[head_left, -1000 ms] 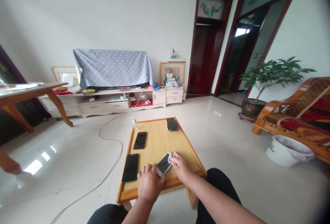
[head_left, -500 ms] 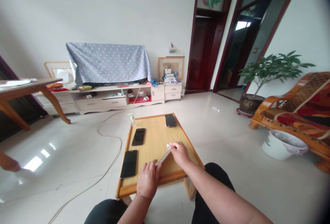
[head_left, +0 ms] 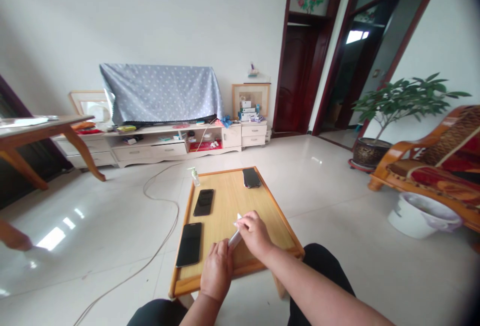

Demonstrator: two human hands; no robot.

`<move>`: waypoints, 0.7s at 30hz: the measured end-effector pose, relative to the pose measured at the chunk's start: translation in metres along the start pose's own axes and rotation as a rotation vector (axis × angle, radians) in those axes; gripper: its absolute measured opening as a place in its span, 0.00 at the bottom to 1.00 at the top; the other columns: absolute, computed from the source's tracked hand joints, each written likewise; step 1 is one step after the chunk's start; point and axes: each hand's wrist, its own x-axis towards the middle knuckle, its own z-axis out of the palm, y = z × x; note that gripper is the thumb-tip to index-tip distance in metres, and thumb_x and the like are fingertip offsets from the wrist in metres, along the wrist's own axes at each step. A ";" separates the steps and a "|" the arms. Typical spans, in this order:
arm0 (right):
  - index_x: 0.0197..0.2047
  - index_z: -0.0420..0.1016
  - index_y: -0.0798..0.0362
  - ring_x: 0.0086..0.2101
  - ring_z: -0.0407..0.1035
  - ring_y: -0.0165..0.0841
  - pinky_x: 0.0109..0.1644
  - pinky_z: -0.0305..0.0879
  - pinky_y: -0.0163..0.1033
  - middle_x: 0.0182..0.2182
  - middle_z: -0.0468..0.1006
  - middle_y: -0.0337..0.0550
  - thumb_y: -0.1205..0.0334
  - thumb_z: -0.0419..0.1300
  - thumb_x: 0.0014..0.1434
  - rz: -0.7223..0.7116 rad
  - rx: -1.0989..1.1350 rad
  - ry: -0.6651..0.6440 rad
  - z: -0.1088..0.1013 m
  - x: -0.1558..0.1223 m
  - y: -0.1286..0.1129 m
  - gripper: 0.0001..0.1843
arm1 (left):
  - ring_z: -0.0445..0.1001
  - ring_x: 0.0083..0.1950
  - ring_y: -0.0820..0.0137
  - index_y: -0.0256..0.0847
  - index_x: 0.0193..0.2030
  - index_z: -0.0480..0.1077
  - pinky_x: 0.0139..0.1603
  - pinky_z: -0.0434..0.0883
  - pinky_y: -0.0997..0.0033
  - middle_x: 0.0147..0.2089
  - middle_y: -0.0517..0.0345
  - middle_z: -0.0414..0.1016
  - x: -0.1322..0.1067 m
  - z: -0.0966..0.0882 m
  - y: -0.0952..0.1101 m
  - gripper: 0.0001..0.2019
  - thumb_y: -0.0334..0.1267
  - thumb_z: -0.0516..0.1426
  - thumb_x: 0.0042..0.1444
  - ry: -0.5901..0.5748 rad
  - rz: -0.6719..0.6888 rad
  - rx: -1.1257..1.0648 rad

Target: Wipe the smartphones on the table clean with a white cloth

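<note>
A low wooden table (head_left: 262, 206) stands in front of my knees. Both my hands hold a white phone (head_left: 235, 238) above its near edge, tilted up on its side. My left hand (head_left: 216, 271) grips the phone's near end. My right hand (head_left: 253, 233) holds its far end and pinches a small white cloth or wipe against it. Two black phones lie on the table's left side, one near (head_left: 189, 243) and one farther back (head_left: 204, 202). A third dark phone (head_left: 251, 178) lies at the far right corner.
A small pump bottle (head_left: 195, 177) stands at the table's far left corner. A cable (head_left: 165, 231) loops over the tiled floor to the left. A wooden chair (head_left: 431, 166), a white bucket (head_left: 420, 216) and a potted plant (head_left: 390, 116) are on the right; a TV cabinet (head_left: 161, 143) stands behind.
The white phone lay flat under my hands a second ago; it is now lifted and turned onto its edge. My right hand moved along it toward the left.
</note>
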 end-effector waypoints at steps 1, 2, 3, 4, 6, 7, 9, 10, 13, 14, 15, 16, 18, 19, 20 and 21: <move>0.34 0.82 0.48 0.39 0.72 0.33 0.49 0.70 0.39 0.40 0.74 0.44 0.60 0.61 0.63 0.043 -0.013 0.048 -0.003 0.009 0.008 0.08 | 0.74 0.44 0.64 0.45 0.47 0.66 0.45 0.70 0.64 0.39 0.55 0.75 0.001 -0.001 0.000 0.11 0.40 0.44 0.71 -0.005 -0.027 -0.008; 0.34 0.82 0.48 0.40 0.72 0.34 0.49 0.70 0.40 0.40 0.75 0.45 0.58 0.61 0.63 0.079 -0.025 0.084 -0.005 0.017 0.015 0.09 | 0.74 0.43 0.64 0.45 0.47 0.66 0.44 0.69 0.65 0.38 0.55 0.75 0.002 -0.001 0.001 0.11 0.41 0.44 0.71 -0.012 -0.055 -0.013; 0.34 0.82 0.48 0.40 0.72 0.35 0.49 0.70 0.40 0.40 0.75 0.45 0.57 0.61 0.63 0.106 -0.034 0.108 -0.006 0.024 0.022 0.10 | 0.75 0.42 0.64 0.45 0.46 0.66 0.43 0.69 0.66 0.38 0.56 0.75 0.003 -0.002 0.001 0.11 0.41 0.44 0.71 -0.020 -0.080 -0.017; 0.34 0.82 0.48 0.40 0.72 0.36 0.50 0.70 0.40 0.40 0.75 0.46 0.56 0.61 0.63 0.123 -0.042 0.122 -0.006 0.029 0.027 0.11 | 0.75 0.42 0.65 0.45 0.46 0.66 0.42 0.68 0.67 0.38 0.56 0.75 0.003 -0.003 0.002 0.12 0.42 0.44 0.71 -0.029 -0.103 -0.022; 0.34 0.82 0.49 0.40 0.72 0.36 0.50 0.70 0.41 0.40 0.76 0.46 0.54 0.59 0.64 0.142 -0.050 0.128 -0.004 0.033 0.033 0.13 | 0.75 0.42 0.65 0.46 0.46 0.67 0.42 0.68 0.67 0.38 0.56 0.75 0.004 -0.005 0.002 0.13 0.43 0.43 0.71 -0.049 -0.139 -0.032; 0.34 0.82 0.49 0.40 0.72 0.37 0.50 0.70 0.41 0.39 0.77 0.46 0.54 0.58 0.64 0.152 -0.055 0.130 -0.002 0.032 0.035 0.13 | 0.76 0.42 0.65 0.46 0.47 0.67 0.42 0.67 0.68 0.39 0.56 0.76 0.004 -0.005 0.002 0.13 0.44 0.43 0.71 -0.057 -0.149 -0.040; 0.35 0.82 0.49 0.40 0.73 0.37 0.50 0.70 0.41 0.39 0.77 0.47 0.54 0.56 0.65 0.175 -0.064 0.132 0.002 0.029 0.037 0.15 | 0.76 0.45 0.65 0.45 0.52 0.66 0.45 0.67 0.67 0.41 0.55 0.77 0.004 -0.006 0.002 0.15 0.44 0.43 0.71 -0.062 -0.157 -0.048; 0.36 0.82 0.49 0.40 0.73 0.37 0.49 0.70 0.41 0.39 0.78 0.47 0.54 0.55 0.65 0.187 -0.068 0.132 0.004 0.028 0.038 0.15 | 0.76 0.47 0.64 0.44 0.56 0.66 0.47 0.67 0.65 0.43 0.54 0.78 0.004 -0.007 0.003 0.16 0.44 0.43 0.71 -0.061 -0.160 -0.040; 0.35 0.81 0.49 0.39 0.73 0.36 0.48 0.70 0.39 0.38 0.78 0.46 0.56 0.56 0.64 0.218 -0.077 0.120 0.008 0.023 0.043 0.14 | 0.74 0.51 0.61 0.44 0.62 0.64 0.52 0.65 0.60 0.48 0.52 0.78 0.006 -0.010 0.005 0.18 0.44 0.45 0.70 -0.067 -0.190 0.023; 0.34 0.81 0.49 0.38 0.73 0.36 0.47 0.70 0.39 0.37 0.78 0.45 0.57 0.56 0.63 0.226 -0.080 0.116 0.008 0.021 0.045 0.13 | 0.74 0.52 0.61 0.45 0.61 0.65 0.51 0.64 0.60 0.49 0.52 0.78 0.008 -0.012 0.007 0.18 0.44 0.46 0.69 -0.074 -0.204 0.047; 0.33 0.81 0.49 0.38 0.73 0.35 0.47 0.70 0.39 0.37 0.78 0.45 0.58 0.56 0.62 0.233 -0.082 0.113 0.008 0.020 0.047 0.12 | 0.73 0.52 0.60 0.46 0.59 0.67 0.50 0.64 0.60 0.49 0.52 0.78 0.009 -0.013 0.009 0.17 0.44 0.46 0.69 -0.085 -0.219 0.069; 0.34 0.81 0.49 0.38 0.74 0.35 0.47 0.70 0.39 0.36 0.78 0.45 0.58 0.56 0.62 0.239 -0.083 0.114 0.008 0.019 0.048 0.12 | 0.73 0.52 0.60 0.46 0.57 0.69 0.49 0.63 0.61 0.49 0.52 0.78 0.011 -0.015 0.011 0.17 0.44 0.47 0.69 -0.097 -0.231 0.087; 0.37 0.80 0.49 0.39 0.74 0.36 0.47 0.69 0.40 0.38 0.79 0.45 0.59 0.56 0.61 0.248 -0.084 0.122 0.007 0.016 0.049 0.11 | 0.72 0.51 0.60 0.47 0.52 0.72 0.47 0.62 0.61 0.48 0.52 0.77 0.013 -0.018 0.015 0.16 0.44 0.47 0.68 -0.126 -0.243 0.122; 0.39 0.80 0.50 0.39 0.74 0.37 0.47 0.69 0.40 0.38 0.79 0.46 0.58 0.56 0.61 0.250 -0.082 0.126 0.006 0.014 0.049 0.12 | 0.72 0.50 0.60 0.48 0.51 0.73 0.46 0.62 0.62 0.47 0.52 0.77 0.014 -0.019 0.017 0.16 0.44 0.47 0.68 -0.138 -0.243 0.134; 0.41 0.80 0.50 0.40 0.74 0.37 0.47 0.69 0.40 0.39 0.80 0.46 0.58 0.55 0.61 0.252 -0.079 0.129 0.005 0.012 0.048 0.12 | 0.71 0.50 0.60 0.48 0.51 0.73 0.47 0.61 0.61 0.47 0.52 0.76 0.015 -0.020 0.019 0.16 0.45 0.47 0.68 -0.146 -0.240 0.142; 0.43 0.79 0.50 0.40 0.75 0.37 0.46 0.69 0.40 0.40 0.80 0.45 0.57 0.55 0.61 0.254 -0.075 0.129 0.003 0.010 0.048 0.13 | 0.70 0.51 0.59 0.48 0.51 0.73 0.48 0.61 0.61 0.48 0.52 0.76 0.015 -0.020 0.020 0.16 0.46 0.48 0.67 -0.149 -0.233 0.145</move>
